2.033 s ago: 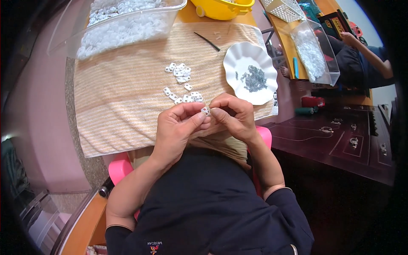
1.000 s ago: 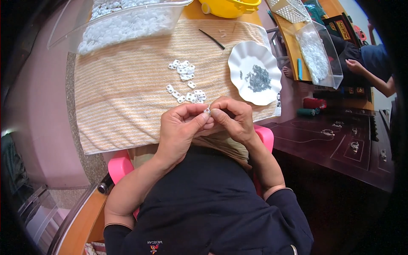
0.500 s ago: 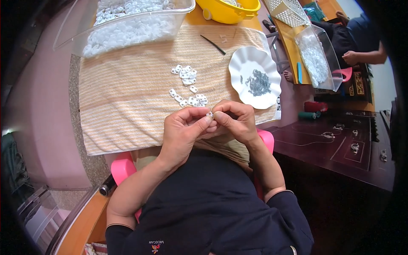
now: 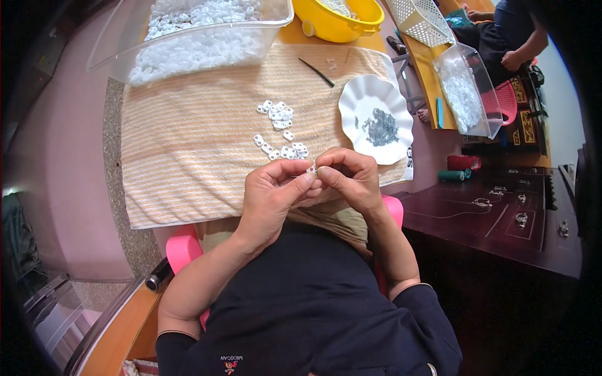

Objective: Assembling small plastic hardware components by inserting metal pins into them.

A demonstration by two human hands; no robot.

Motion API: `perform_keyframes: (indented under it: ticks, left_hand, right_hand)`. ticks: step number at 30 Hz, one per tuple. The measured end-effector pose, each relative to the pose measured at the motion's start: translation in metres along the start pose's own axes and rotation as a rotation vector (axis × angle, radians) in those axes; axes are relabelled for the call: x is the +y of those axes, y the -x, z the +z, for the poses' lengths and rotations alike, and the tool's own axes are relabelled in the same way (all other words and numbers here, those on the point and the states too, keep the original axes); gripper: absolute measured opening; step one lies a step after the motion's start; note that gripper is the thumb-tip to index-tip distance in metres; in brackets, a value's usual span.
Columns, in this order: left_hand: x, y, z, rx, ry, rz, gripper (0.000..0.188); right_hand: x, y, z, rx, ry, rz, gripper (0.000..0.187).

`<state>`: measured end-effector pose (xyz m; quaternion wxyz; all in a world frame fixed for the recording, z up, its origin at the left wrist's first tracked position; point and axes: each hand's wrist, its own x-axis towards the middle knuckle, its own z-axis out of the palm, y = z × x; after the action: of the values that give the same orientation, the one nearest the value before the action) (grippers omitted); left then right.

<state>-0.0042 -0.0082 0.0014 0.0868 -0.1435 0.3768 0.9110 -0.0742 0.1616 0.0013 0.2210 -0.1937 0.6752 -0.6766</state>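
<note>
- We see the left hand (image 4: 273, 191) pinching a small white piece (image 4: 311, 168) between thumb and fingertips, above the near part of the striped cloth (image 4: 182, 156).
- The right hand (image 4: 352, 182) is narrowed to a thumb-and-finger pinch at the piece's right side (what lies between those tips is too small for us to tell).
- Just far of the fingers we find loose white pieces (image 4: 281, 113) in two groups, with a single one between.
- To the right, a scalloped white plate (image 4: 353, 100) sits near the cloth's right edge, dark slivers (image 4: 382, 127) spread on it.
- Our broadest stretch of cloth runs left of the left hand, out to the cloth's left edge.
- Along the far edge we have a clear bin (image 4: 285, 24) at left, a yellow tub (image 4: 332, 28) to its right, and a thin black stick (image 4: 317, 72) lying nearer.
</note>
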Motion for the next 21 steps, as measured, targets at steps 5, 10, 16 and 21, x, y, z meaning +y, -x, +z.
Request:
perform_keyframes:
  ticks: [5, 10, 16, 21]
  left_hand:
    - [0.001, 0.002, 0.001, 0.001, 0.015, -0.014, 0.018]
    - [0.003, 0.003, 0.001, -0.011, 0.029, -0.005, 0.016]
    - [0.011, 0.005, 0.000, 0.017, 0.088, 0.048, 0.017]
    - [0.030, -0.001, -0.007, 0.047, 0.150, 0.144, 0.017]
  right_hand:
    - [-0.006, 0.000, -0.001, -0.028, 0.015, -0.020, 0.009]
    - [-0.018, -0.003, -0.008, -0.098, 0.065, 0.018, 0.009]
    - [-0.028, -0.018, -0.014, -0.089, 0.210, 0.046, 0.010]
    - [-0.021, -0.026, -0.018, -0.025, 0.340, -0.003, 0.010]
